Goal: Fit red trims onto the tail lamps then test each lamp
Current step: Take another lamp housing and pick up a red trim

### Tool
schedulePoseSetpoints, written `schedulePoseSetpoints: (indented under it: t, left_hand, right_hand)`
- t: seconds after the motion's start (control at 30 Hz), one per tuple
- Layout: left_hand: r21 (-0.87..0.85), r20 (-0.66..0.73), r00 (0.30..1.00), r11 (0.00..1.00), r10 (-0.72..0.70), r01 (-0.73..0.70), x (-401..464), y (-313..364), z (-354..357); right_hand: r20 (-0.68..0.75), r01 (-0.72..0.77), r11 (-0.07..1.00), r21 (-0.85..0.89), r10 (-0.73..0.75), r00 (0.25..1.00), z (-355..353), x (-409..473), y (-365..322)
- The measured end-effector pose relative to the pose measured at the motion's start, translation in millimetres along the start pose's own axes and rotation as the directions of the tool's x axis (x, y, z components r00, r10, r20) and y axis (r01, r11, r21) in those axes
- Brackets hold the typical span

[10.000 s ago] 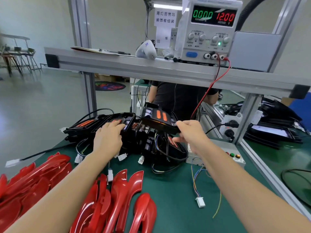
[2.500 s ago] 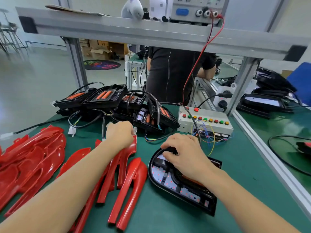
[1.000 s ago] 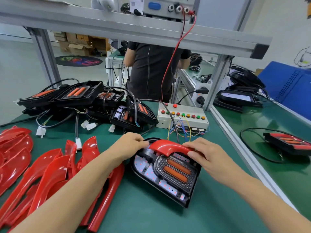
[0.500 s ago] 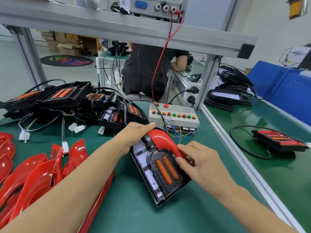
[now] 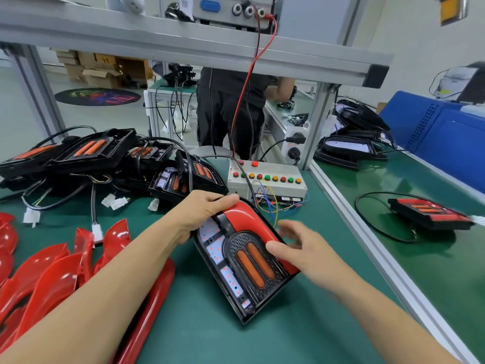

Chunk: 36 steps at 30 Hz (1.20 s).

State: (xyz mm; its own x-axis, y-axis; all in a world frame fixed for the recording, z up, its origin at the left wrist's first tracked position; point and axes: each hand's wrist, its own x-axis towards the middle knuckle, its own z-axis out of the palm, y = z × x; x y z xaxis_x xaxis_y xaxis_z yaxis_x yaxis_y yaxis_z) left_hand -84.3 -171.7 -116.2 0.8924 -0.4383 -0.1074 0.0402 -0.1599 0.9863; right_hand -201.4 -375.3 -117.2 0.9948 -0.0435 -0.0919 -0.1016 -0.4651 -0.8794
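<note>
Clearly half-seated, the red trim (image 5: 246,218) could pop off the tail lamp (image 5: 244,261): left hand (image 5: 202,214) grips its top end, right hand (image 5: 296,249) presses with fingers spread.

Head camera, close, facing down-forward over bench (image 5: 210,324)

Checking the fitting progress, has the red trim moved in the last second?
Yes. The red trim has swung from lying crosswise to wrapping the tail lamp's edge nearer the button box.
</note>
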Motion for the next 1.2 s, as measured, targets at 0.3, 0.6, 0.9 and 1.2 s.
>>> schedulePoseSetpoints:
  t: [0.3, 0.6, 0.9, 1.2]
  left_hand:
    - [-0.237, 0.134, 0.981, 0.957, -0.141, 0.17, -5, 0, -4]
    - [-0.22, 0.031, 0.989, 0.964, -0.145, 0.149, -4, -1, 0]
    - [-0.284, 0.023, 0.995, 0.954, -0.095, 0.097, -4, -1, -10]
    - [-0.319, 0.0, 0.985, 0.934, -0.171, 0.162, -9, -8, -21]
  right_hand:
    - [0.142, -0.064, 0.972, 0.225, 0.032, 0.989, 2, 2, 6]
    - [0.091, -0.044, 0.971, 0.234, 0.023, 0.996, 6, 5, 6]
    - [0.014, -0.014, 0.936, 0.351, 0.009, 1.0, 16, 6, 0]
    - [0.153, -0.056, 0.96, 0.273, 0.014, 0.988, 21, 14, -6]
